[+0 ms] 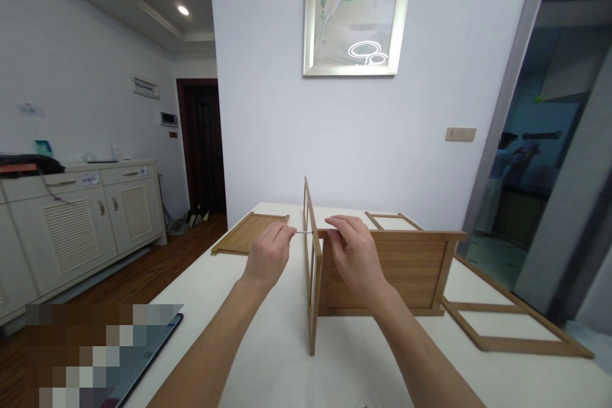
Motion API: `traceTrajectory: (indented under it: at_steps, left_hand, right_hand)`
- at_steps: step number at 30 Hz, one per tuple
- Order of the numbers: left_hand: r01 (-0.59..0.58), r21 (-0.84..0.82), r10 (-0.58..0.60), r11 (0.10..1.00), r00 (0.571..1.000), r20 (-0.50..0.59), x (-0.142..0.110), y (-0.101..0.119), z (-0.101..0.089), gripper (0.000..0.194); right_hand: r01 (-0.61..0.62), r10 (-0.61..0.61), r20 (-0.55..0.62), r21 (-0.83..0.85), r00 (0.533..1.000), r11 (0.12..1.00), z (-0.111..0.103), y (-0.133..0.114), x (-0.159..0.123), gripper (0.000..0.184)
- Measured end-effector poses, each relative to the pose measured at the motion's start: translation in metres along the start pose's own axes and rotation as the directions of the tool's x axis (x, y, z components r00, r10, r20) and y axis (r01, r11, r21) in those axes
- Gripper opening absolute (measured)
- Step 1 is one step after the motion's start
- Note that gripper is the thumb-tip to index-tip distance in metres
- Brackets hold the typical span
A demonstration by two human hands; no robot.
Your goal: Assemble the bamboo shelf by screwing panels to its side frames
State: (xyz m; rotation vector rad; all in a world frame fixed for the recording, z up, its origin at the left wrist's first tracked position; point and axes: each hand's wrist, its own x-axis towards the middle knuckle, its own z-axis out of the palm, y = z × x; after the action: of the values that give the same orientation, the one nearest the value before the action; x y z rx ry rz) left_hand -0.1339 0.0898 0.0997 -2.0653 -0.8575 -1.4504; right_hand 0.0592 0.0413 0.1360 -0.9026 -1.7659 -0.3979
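A half-built bamboo piece stands on the white table (268, 338): an upright slatted panel (406, 274) meets an open side frame (312, 268) set on edge. My left hand (268, 254) is closed in a pinch on a thin metal tool (302, 232) that points into the top of the side frame. My right hand (354, 252) rests on the top edge of the slatted panel at the joint, fingers curled over it and holding it steady.
A flat bamboo panel (249, 233) lies at the table's far left, a small frame (392, 220) at the back, and a large open frame (511, 319) at the right. A dark tablet (143, 357) sits at the near left edge. A white sideboard (81, 217) stands left; a doorway (540, 153) is on the right.
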Motion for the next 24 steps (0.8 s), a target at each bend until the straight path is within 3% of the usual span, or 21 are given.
traceTrajectory:
  at_steps: [2, 4, 9, 12, 14, 15, 17, 18, 20, 23, 24]
  left_hand:
    - [0.005, 0.031, -0.003, 1.000, 0.999, -0.053, -0.004, -0.001, 0.003, 0.016]
    - [0.022, 0.035, -0.018, 0.999, 0.996, -0.085, -0.007, -0.001, 0.005, 0.016]
    - [0.118, -0.047, -0.122, 0.992, 0.989, -0.085, -0.008, -0.005, 0.003, 0.017]
    - [0.301, -0.139, -0.307, 0.943, 0.951, -0.022, -0.015, -0.009, -0.001, 0.019]
    - [0.511, -0.253, -0.504, 0.822, 0.858, 0.096, -0.027, -0.008, -0.002, 0.014]
    - [0.623, -0.314, -0.596, 0.716, 0.780, 0.190, -0.035, -0.005, -0.001, 0.011]
    - [0.827, -0.410, -0.704, 0.385, 0.550, 0.448, -0.058, 0.006, 0.005, 0.017]
    - [0.857, -0.402, -0.698, 0.322, 0.501, 0.512, -0.070, 0.013, 0.008, 0.022]
    - [0.899, -0.375, -0.690, 0.227, 0.421, 0.590, -0.095, 0.027, 0.014, 0.024]
    - [0.924, -0.338, -0.686, 0.178, 0.363, 0.630, -0.120, 0.040, 0.019, 0.022]
    - [0.926, -0.321, -0.685, 0.200, 0.366, 0.630, -0.124, 0.041, 0.019, 0.021]
  right_hand:
    - [0.065, -0.067, -0.097, -0.021, 0.993, 0.998, -0.004, -0.004, -0.009, 0.023]
    - [0.118, -0.120, -0.091, -0.019, 0.989, 0.993, -0.007, -0.007, -0.023, 0.023]
    - [0.122, -0.121, 0.165, 0.004, 0.979, 0.993, -0.004, -0.004, -0.079, 0.024]
    - [0.102, -0.082, 0.362, -0.038, 0.929, 0.994, -0.002, 0.004, -0.113, 0.028]
    - [0.064, -0.018, 0.460, -0.086, 0.888, 0.994, -0.005, 0.011, -0.130, 0.029]
    - [0.041, 0.020, 0.495, -0.112, 0.869, 0.993, -0.008, 0.014, -0.137, 0.029]
    - [-0.006, 0.095, 0.544, -0.164, 0.834, 0.986, -0.017, 0.021, -0.148, 0.030]
    - [-0.026, 0.131, 0.565, -0.189, 0.815, 0.982, -0.022, 0.025, -0.153, 0.030]
    - [-0.062, 0.197, 0.600, -0.238, 0.775, 0.969, -0.034, 0.033, -0.161, 0.031]
    - [-0.135, 0.283, 0.602, -0.280, 0.746, 0.951, -0.051, 0.044, -0.171, 0.032]
    - [-0.176, 0.314, 0.580, -0.283, 0.751, 0.943, -0.055, 0.047, -0.174, 0.031]
